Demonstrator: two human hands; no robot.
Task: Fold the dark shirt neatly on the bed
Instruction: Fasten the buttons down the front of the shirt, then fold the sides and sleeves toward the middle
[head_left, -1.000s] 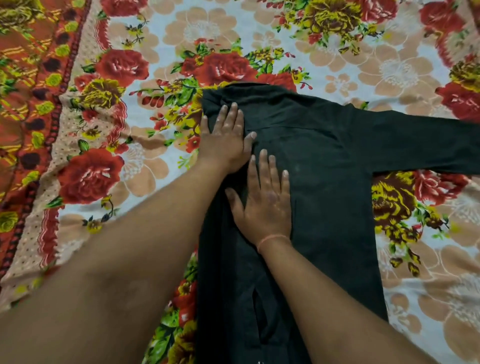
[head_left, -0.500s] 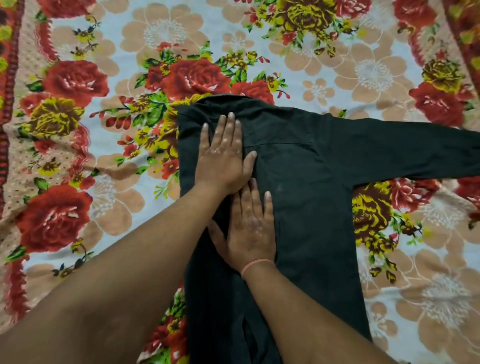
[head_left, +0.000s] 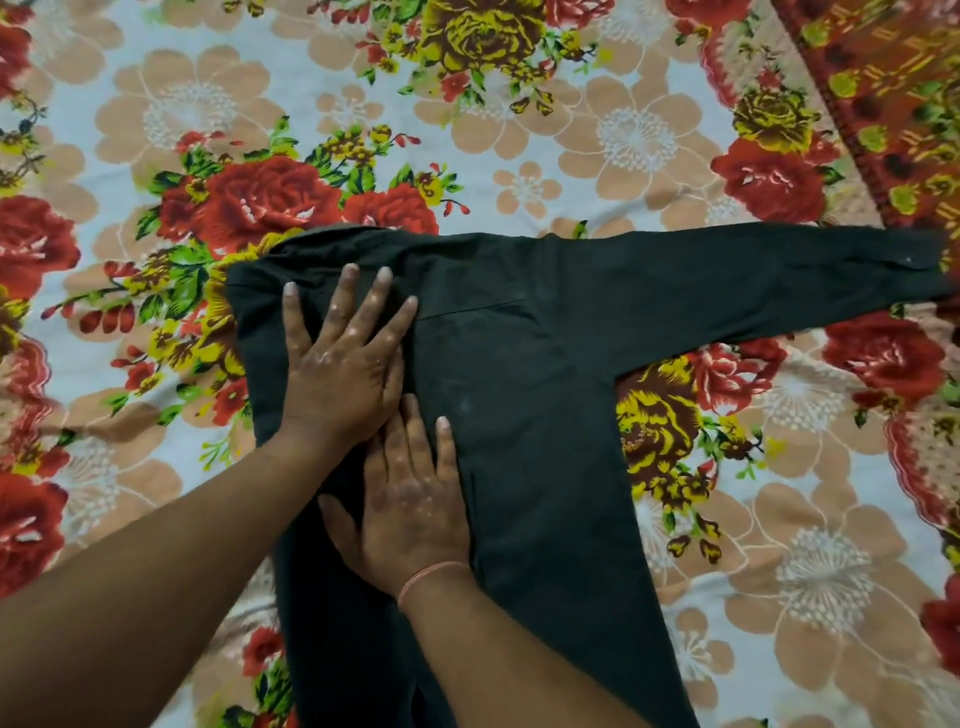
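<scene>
The dark shirt (head_left: 535, 395) lies flat, back up, on the flowered bed sheet (head_left: 649, 135). Its left side is folded inward, giving a straight left edge. Its right sleeve (head_left: 769, 286) stretches out to the right, cuff near the frame edge. My left hand (head_left: 343, 364) presses flat on the folded upper left part, fingers spread, palm down. Just below it, my right hand (head_left: 415, 499) lies flat on the shirt, and its fingertips touch the left hand's heel. A thin pink band circles the right wrist. Neither hand grips the cloth. The shirt's hem runs out of view at the bottom.
The bed sheet bears large red, yellow and peach flowers on pale blue. A red patterned border (head_left: 883, 104) runs down the upper right. My forearms cross the lower left of the view.
Both hands stay flat on the shirt's folded left side, with the right hand now tight under the left. The view has swung right, and the whole right sleeve now shows.
</scene>
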